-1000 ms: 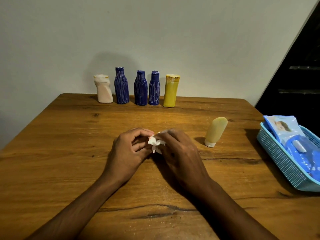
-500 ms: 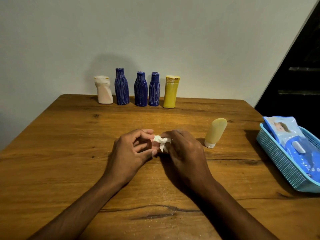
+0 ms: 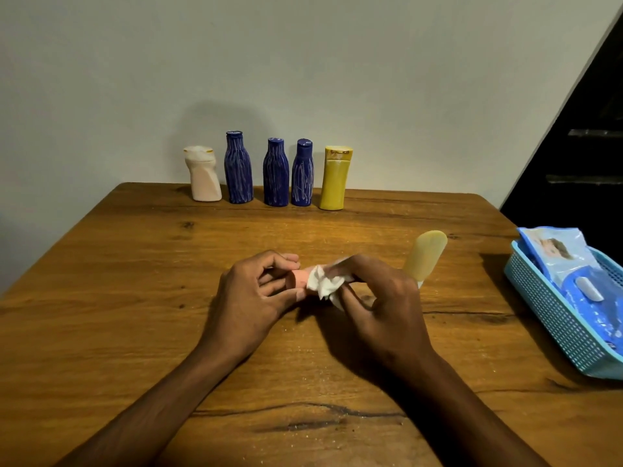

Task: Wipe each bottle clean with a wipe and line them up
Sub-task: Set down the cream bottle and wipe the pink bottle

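1. Pink plastic shows between your hands: a small pink bottle [image 3: 298, 278] held just above the wooden table [image 3: 135, 264], its long axis lying roughly left to right.
2. Your left hand [image 3: 249, 298] pinches one end with curled fingers; your right hand [image 3: 377, 298] grips a crumpled white wipe [image 3: 323, 283] pressed against the other end.
3. Most of the bottle is hidden by fingers and wipe, so its cap end is hard to make out.
4. Just beyond your right hand stands a pale yellow tube [image 3: 425, 256], its base partly covered.
5. At the far edge, well apart, five bottles [image 3: 275, 173] already stand in a row.
6. Right of you, a blue basket [image 3: 546, 318] holds the wipes pack [image 3: 556, 254], cut off by the frame.
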